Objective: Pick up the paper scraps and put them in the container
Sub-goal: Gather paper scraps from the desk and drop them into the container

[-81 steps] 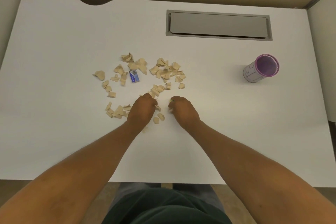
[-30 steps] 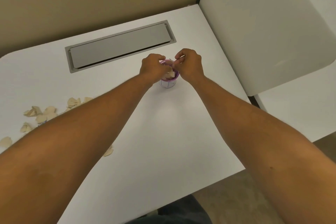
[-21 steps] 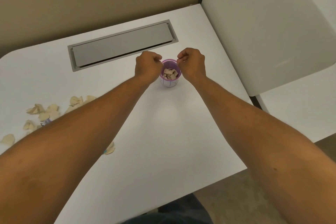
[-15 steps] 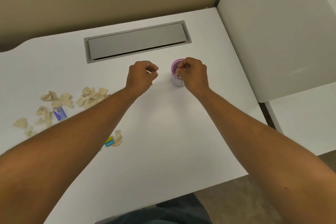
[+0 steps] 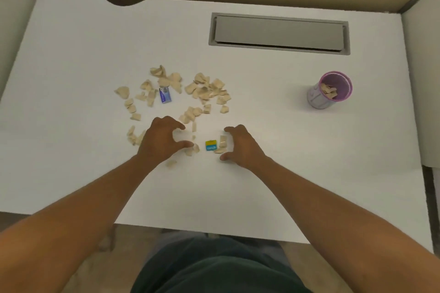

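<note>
Both hands are down on the white desk point(image 5: 71, 150) at the near edge of the scatter, spread and empty. The left hand point(image 5: 162, 141) has its fingers curled open like a claw, thumb apart from the rest, over a few small scraps point(image 5: 192, 148); nothing is pinched yet. The right hand point(image 5: 240, 147) is open the same way, thumb and forefinger bracketing a pale scrap point(image 5: 222, 144) that lies just right of a small yellow and blue card point(image 5: 211, 145). The two hands face each other, which looks like a set-up for raking the near pieces together from both sides.

Most of the paper scraps point(image 5: 204, 91) lie farther out, in loose heaps left of centre, with a little blue item point(image 5: 165, 95) among them (a lighter, perhaps; too small to be sure). The container point(image 5: 329, 90), a purple mesh cup, stands well off to the right and already has several pieces inside. It sits clear of the pile, likely so nothing gets knocked over while gathering.

Judging by what is left on the desk, the job is at an early stage. The scraps are thin and light, so a gentle pinch and a cupped palm would suit them. The card and the blue item are not plainly scraps and may need leaving behind.
</note>
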Motion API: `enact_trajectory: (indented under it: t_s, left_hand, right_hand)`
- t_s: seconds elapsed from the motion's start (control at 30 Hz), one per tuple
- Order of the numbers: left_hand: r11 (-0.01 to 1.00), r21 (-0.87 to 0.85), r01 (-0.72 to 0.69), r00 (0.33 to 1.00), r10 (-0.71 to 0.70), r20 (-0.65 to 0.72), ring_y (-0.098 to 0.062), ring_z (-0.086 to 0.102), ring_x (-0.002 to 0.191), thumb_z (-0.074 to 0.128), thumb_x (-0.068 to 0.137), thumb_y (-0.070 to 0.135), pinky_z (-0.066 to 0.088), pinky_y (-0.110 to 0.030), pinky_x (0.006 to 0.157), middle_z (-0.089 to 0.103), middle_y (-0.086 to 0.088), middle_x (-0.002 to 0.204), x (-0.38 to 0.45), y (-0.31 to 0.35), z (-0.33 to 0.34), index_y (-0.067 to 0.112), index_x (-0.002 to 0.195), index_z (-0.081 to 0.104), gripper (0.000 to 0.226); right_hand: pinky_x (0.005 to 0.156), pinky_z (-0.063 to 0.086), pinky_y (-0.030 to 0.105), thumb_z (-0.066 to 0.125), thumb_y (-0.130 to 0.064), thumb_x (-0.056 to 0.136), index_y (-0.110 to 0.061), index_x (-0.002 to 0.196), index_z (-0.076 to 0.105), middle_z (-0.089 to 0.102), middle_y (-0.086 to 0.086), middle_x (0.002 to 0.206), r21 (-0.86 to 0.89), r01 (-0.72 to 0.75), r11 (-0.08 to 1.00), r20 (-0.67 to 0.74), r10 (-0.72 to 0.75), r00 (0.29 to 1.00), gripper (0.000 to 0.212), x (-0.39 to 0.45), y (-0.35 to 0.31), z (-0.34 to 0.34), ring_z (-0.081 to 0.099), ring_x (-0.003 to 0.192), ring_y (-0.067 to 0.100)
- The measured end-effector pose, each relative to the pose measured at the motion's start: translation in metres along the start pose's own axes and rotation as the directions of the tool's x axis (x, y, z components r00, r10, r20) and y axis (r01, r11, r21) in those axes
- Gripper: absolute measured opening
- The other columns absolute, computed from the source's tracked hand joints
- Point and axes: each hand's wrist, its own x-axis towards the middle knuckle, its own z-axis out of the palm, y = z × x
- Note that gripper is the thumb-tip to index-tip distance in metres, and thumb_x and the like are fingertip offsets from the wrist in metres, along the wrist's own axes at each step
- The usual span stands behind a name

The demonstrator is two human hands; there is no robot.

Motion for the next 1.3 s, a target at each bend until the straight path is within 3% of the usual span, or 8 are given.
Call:
enact_trajectory:
  t_s: [0.17,0.3,0.5,0.67,0.87,1.07,1.17,1.3]
  left_hand:
    - [0.939,0.343,0.034,0.99,-0.078,0.118,-0.037,0.017,0.155,0.07,0.055,0.091,0.04,-0.057,0.115,0.018,0.006,0.17,-0.029,-0.036,0.023,0.046,0.156,0.033,0.116]
    - [0.892,0.441,-0.098,0.968,-0.016,0.249,-0.046,-0.003,0.158,0.061,0.071,0.087,0.028,-0.063,0.119,-0.011,0.008,0.174,-0.038,-0.039,0.044,0.049,0.162,0.003,0.114]
    - [0.859,0.403,-0.316,0.947,0.264,0.181,-0.038,0.034,0.149,0.066,0.095,0.05,0.043,-0.05,0.11,0.033,-0.008,0.167,-0.036,-0.044,0.043,0.028,0.153,0.049,0.064]
    - [0.875,0.291,-0.388,0.922,0.372,0.112,-0.037,0.053,0.13,0.069,0.096,0.018,0.056,-0.049,0.091,0.059,-0.012,0.145,-0.028,-0.047,0.04,0.014,0.124,0.074,0.028]
    - [0.872,0.281,-0.402,0.912,0.409,0.035,-0.033,0.051,0.129,0.068,0.091,0.028,0.059,-0.048,0.087,0.053,-0.008,0.149,-0.021,-0.041,0.037,0.019,0.135,0.065,0.044]
    - [0.911,0.411,-0.032,0.997,0.058,-0.051,-0.043,0.039,0.137,0.053,0.077,0.086,0.055,-0.056,0.086,0.014,-0.008,0.172,-0.039,-0.034,0.047,0.041,0.161,0.022,0.1]
    - [0.932,0.362,0.02,0.999,-0.033,0.029,-0.041,0.033,0.138,0.061,0.086,0.073,0.055,-0.055,0.09,-0.001,-0.008,0.172,-0.038,-0.026,0.058,0.045,0.161,0.014,0.093]
    - [0.974,0.226,-0.017,0.999,0.009,0.036,-0.035,0.043,0.128,0.063,0.101,0.031,0.06,-0.043,0.089,0.029,-0.011,0.157,-0.034,-0.019,0.062,0.03,0.153,0.043,0.056]
  right_hand:
    - [0.103,0.05,0.043,0.09,-0.029,0.073,-0.019,0.15,0.042,0.036,0.009,0.14,-0.067,0.05,0.996,0.008,-0.049,0.999,0.092,0.015,-0.035,0.036,0.048,0.125,0.03]
    - [0.099,0.052,0.043,0.08,-0.025,0.083,-0.029,0.151,0.043,0.032,0.004,0.15,-0.261,0.147,0.954,0.019,-0.147,0.989,0.077,0.02,-0.049,0.051,0.038,0.132,0.029]
    - [0.074,0.058,0.04,0.062,-0.01,0.095,-0.02,0.136,0.059,0.043,0.008,0.143,-0.519,0.263,0.813,0.047,-0.28,0.959,0.043,0.018,-0.049,0.054,0.044,0.124,0.031]
    - [0.077,0.055,0.042,0.052,-0.003,0.095,-0.011,0.121,0.065,0.054,0.008,0.127,-0.522,0.279,0.806,0.037,-0.306,0.951,0.03,0.017,-0.044,0.055,0.05,0.113,0.031]
    - [0.084,0.054,0.039,0.056,-0.003,0.091,-0.011,0.129,0.061,0.053,0.006,0.136,-0.431,0.208,0.878,-0.029,-0.244,0.969,0.039,0.016,-0.044,0.052,0.051,0.118,0.029]
    - [0.091,0.053,0.041,0.069,-0.04,0.092,-0.027,0.151,0.039,0.035,0.003,0.154,-0.444,0.043,0.895,-0.094,-0.094,0.991,0.068,0.003,-0.053,0.062,0.04,0.13,0.031]
    - [0.088,0.056,0.041,0.061,-0.036,0.099,-0.029,0.151,0.038,0.028,0.007,0.157,-0.469,0.044,0.882,-0.072,-0.088,0.993,0.058,0.001,-0.057,0.074,0.038,0.131,0.032]
    - [0.071,0.056,0.036,0.058,-0.014,0.099,-0.018,0.136,0.054,0.039,0.009,0.147,-0.495,0.133,0.858,-0.058,-0.185,0.981,0.037,-0.001,-0.056,0.08,0.043,0.123,0.031]
